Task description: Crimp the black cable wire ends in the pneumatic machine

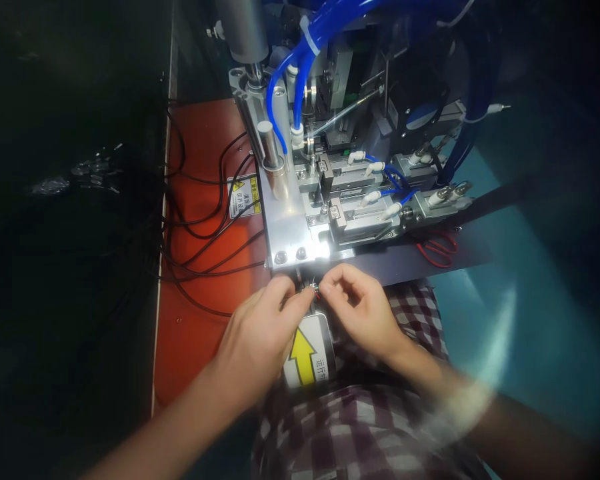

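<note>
While the left hand (257, 330) and right hand (363, 310) grasp a small part (316, 289) between pinched fingertips, just below the metal plate (290, 237) near centre, neither lies clearly nearer, and the part's long axis cannot be told

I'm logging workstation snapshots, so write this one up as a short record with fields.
left hand: fingers at the tiny part, grip unclear
right hand: thumb and forefinger bent toward the same spot
between hands: tiny part with green and red bits, too small to identify
beyond hands: silver metal machine plate with bolts at its near edge
above: thick blue plastic tubes
left side: thin black cables over an orange-red surface
below: white label with yellow arrow
</note>
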`<state>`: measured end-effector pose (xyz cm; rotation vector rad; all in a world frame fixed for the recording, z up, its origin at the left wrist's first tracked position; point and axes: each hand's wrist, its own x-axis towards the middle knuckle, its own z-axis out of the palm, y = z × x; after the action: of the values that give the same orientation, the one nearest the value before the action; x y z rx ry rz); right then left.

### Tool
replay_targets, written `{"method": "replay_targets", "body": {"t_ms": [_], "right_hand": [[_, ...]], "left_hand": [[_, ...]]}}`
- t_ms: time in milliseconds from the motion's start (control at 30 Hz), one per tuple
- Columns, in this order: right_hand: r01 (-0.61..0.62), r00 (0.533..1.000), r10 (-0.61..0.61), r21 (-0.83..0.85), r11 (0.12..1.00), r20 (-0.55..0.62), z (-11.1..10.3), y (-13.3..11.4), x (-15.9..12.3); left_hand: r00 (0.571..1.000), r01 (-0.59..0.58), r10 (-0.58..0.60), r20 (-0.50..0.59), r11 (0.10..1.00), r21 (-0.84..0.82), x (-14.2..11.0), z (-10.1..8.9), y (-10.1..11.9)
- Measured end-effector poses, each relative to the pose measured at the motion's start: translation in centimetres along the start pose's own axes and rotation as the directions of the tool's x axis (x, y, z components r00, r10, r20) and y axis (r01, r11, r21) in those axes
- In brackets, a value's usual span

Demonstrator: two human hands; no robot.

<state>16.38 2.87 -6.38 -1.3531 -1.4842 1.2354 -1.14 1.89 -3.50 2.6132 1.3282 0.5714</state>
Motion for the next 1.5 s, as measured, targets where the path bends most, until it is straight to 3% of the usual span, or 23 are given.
{"method": "replay_targets", "body": {"t_ms": [267,633,733,833,933,1000,1067,1200,1267,1367,1400,1500], "right_hand": [[0.187,0.98,-0.195,-0.148,0.971,-0.042,0.2,0.1,-0.2],[0.248,0.966,-0.257,-0.155,0.956,-0.04,0.2,0.2,-0.2],[0.177,0.982,-0.184,-0.126,0.976,-0.048,0.2,-0.1,-0.3],[-0.018,0.999,0.018,0.016,1.0,-0.031,0.2,-0.5,-0.1],[-0.244,0.97,0.236,0.188,0.952,0.063,0.1,-0.9,0.2],[-0.323,0.946,0.306,0.224,0.919,0.107,0.1,-1.1,0.3],[-0.299,0.954,0.29,0.186,0.936,0.075,0.2,-1.1,0.2],[-0.058,0.996,0.056,-0.034,0.998,-0.07,0.3,-1.0,0.0],[-0.116,0.993,0.117,0.018,0.993,-0.032,0.3,-0.9,0.2],[-0.339,0.94,0.32,0.238,0.91,0.117,0.2,-0.8,0.6],[-0.358,0.933,0.336,0.266,0.895,0.127,0.2,-0.9,0.6],[-0.264,0.964,0.267,0.214,0.94,0.015,0.4,-1.1,0.4]], "left_hand": [[1.0,-0.003,0.003,-0.008,1.0,-0.017,-0.1,0.0,0.0],[1.0,-0.002,0.002,-0.008,0.999,-0.033,-0.2,0.0,0.0],[1.0,-0.009,0.008,-0.008,1.0,-0.024,-0.2,0.1,0.0],[1.0,-0.013,0.013,-0.015,1.0,0.0,-0.1,0.1,0.0],[1.0,-0.007,0.008,-0.006,1.0,0.025,0.0,0.0,0.1],[1.0,-0.006,0.006,0.002,0.999,0.032,0.0,0.0,0.2],[1.0,-0.008,0.008,0.001,1.0,0.027,0.0,0.0,0.2],[1.0,-0.024,0.024,-0.017,1.0,0.004,0.1,0.0,0.0],[0.999,-0.031,0.031,-0.029,1.0,0.001,0.1,0.1,0.0],[0.999,-0.032,0.032,-0.031,0.999,-0.005,0.1,0.1,-0.1],[0.999,-0.034,0.034,-0.028,0.999,-0.009,0.0,0.2,-0.1],[0.999,-0.035,0.035,-0.024,0.999,-0.025,-0.3,0.3,-0.2]]}}
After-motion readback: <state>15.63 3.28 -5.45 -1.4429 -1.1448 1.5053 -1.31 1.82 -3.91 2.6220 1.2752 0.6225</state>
